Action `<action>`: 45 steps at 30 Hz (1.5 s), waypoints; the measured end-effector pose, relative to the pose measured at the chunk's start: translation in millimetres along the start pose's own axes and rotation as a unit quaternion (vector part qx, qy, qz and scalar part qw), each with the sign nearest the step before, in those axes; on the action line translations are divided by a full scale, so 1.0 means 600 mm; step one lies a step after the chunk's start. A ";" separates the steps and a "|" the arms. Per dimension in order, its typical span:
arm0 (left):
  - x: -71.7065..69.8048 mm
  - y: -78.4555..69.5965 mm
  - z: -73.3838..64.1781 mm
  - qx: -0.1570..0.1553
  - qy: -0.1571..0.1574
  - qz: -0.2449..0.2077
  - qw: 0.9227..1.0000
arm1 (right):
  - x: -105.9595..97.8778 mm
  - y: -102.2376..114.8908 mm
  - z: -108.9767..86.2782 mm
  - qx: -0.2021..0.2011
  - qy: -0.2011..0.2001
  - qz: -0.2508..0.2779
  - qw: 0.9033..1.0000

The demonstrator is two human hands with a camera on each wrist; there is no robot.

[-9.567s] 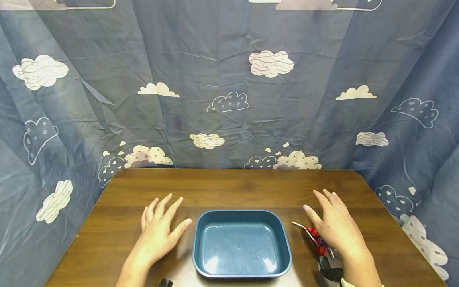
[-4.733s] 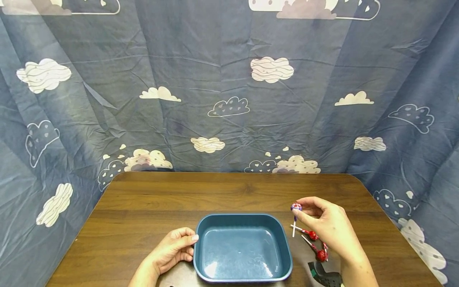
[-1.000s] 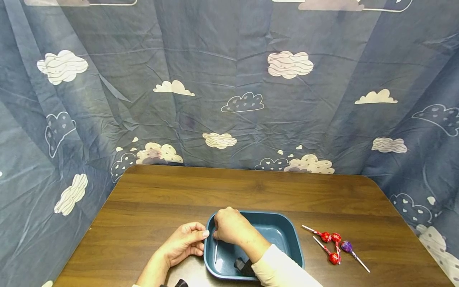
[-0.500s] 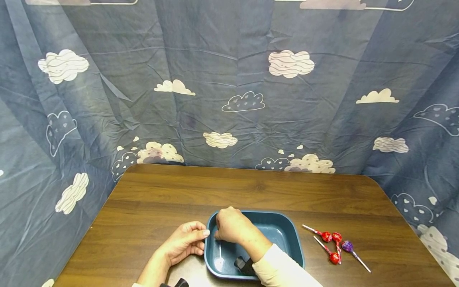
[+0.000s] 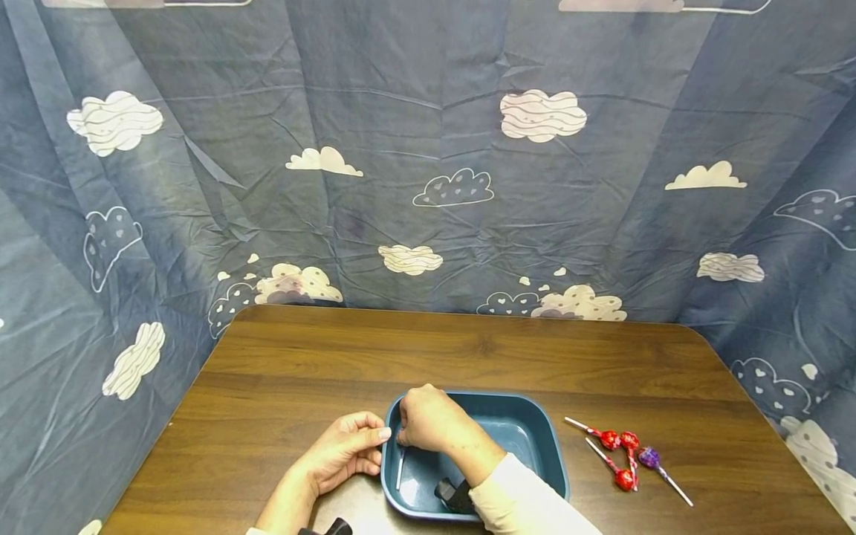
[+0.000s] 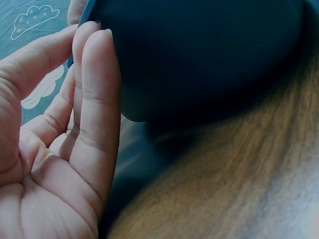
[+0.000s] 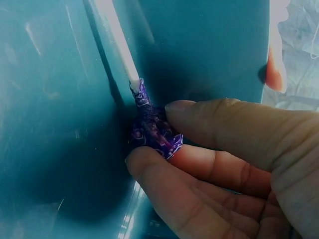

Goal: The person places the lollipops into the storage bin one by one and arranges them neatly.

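Observation:
A blue rectangular tray (image 5: 528, 431) sits on the wooden table. My left hand (image 5: 344, 453) pinches its left rim, thumb on top and fingers outside; the left wrist view shows these fingers (image 6: 99, 89) against the tray's outer wall. Inside the tray, near the left wall, my right hand (image 5: 431, 422) holds a lollipop with a purple wrapper (image 7: 154, 132) by its head, between thumb and fingers. Its white stick (image 5: 400, 469) points toward the near side. In the head view the lollipop's head is hidden behind the hand.
Right of the tray lie three red lollipops (image 5: 625, 480) in a loose cluster and a purple lollipop (image 5: 649, 458) beside them. A black wrist device (image 5: 455, 494) hangs below the right wrist inside the tray. A blue cloud-print curtain (image 5: 461, 223) stands behind the table.
The right hand went from open above the lollipops, to lifting a purple one, to the tray's left side. The left hand took the rim. Over the last second, the held stick shifts slightly.

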State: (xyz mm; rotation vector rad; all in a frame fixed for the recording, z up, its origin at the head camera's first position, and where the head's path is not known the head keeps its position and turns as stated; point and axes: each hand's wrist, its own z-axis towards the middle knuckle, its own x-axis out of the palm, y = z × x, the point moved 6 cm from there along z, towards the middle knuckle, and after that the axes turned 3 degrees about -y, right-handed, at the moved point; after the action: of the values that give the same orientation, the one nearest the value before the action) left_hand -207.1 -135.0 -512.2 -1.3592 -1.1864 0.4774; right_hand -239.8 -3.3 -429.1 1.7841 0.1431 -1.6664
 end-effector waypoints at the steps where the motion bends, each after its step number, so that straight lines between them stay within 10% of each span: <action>1: 0.000 -0.001 0.000 0.000 0.000 -0.001 1.000 | 0.000 0.000 0.000 0.000 0.000 0.000 1.000; 45: -0.001 0.002 0.000 -0.002 0.002 0.008 1.000 | -0.049 -0.021 -0.023 0.036 -0.003 0.040 0.999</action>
State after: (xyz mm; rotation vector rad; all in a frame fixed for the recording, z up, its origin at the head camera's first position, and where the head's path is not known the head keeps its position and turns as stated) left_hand -206.8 -135.2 -513.4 -1.3740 -1.1744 0.4845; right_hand -239.5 24.4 -407.9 1.8147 0.0078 -1.6375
